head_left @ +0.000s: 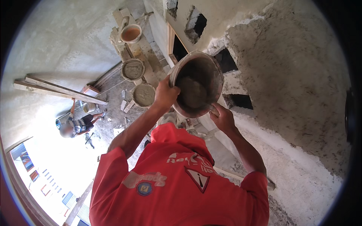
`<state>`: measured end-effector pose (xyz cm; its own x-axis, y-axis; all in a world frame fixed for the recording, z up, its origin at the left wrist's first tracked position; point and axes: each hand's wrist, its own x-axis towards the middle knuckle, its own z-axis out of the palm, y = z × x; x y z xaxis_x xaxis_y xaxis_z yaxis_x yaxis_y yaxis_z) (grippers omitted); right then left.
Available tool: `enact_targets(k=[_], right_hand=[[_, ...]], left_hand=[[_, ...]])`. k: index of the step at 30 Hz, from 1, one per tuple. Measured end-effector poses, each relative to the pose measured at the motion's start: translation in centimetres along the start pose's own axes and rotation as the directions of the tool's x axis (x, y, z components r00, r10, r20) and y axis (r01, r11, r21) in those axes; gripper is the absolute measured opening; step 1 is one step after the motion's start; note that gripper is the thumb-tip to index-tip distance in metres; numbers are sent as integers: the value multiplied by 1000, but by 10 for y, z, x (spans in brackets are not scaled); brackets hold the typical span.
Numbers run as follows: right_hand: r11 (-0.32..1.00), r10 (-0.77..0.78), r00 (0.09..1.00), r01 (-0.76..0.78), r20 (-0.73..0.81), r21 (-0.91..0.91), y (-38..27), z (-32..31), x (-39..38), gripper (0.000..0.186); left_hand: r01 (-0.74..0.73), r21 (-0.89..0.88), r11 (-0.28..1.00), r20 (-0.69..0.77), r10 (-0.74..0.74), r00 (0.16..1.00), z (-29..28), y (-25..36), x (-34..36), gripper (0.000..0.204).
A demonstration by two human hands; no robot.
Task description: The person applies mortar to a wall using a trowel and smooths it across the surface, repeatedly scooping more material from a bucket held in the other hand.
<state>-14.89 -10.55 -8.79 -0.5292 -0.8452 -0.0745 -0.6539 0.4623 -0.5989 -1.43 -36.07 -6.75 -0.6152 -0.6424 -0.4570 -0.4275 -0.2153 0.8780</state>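
A grey, mortar-stained bucket (pixel 218 75) is tilted in front of me, its mouth turned toward me. Wet grey mortar (pixel 191 92) lies at its bottom. My left hand (pixel 166 94) is closed over the bucket's left rim, the thumb inside. By the lower right rim, my right hand (pixel 223 118) is closed round the short handle of a trowel (pixel 214 110); its blade is hard to make out in the dark bucket.
Tubs of mortar (pixel 144 95) (pixel 133 69) and an orange-brown basin (pixel 131 33) stand on planks at the left. Another person (pixel 77 126) works far below, near leaning boards (pixel 60 90). At the right, a partly plastered wall (pixel 290 75) has several dark holes.
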Motion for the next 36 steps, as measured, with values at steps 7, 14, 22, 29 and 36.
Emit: enact_targets(k=[7,14,22,29,36], right_hand=[[983,81,997,-76,22,-168,7,-22,1,38],[985,128,991,-122,49,-122,-13,-58,14,41],[994,103,976,-108,190,15,-143,-178,59,41],[997,0,914,-33,405,74,-201,-256,86,48],[819,392,751,-548,-532,-171,-131,-335,104,51]], left_hand=[[-41,-121,992,27,44,999,12,1,-9,59],[-69,-179,981,-8,68,998,11,-11,6,54],[-19,-32,999,-125,15,992,-16,-23,20,56],[-32,29,999,-218,38,975,-51,-46,30,58],[-6,65,998,-220,20,975,-68,-62,37,54]])
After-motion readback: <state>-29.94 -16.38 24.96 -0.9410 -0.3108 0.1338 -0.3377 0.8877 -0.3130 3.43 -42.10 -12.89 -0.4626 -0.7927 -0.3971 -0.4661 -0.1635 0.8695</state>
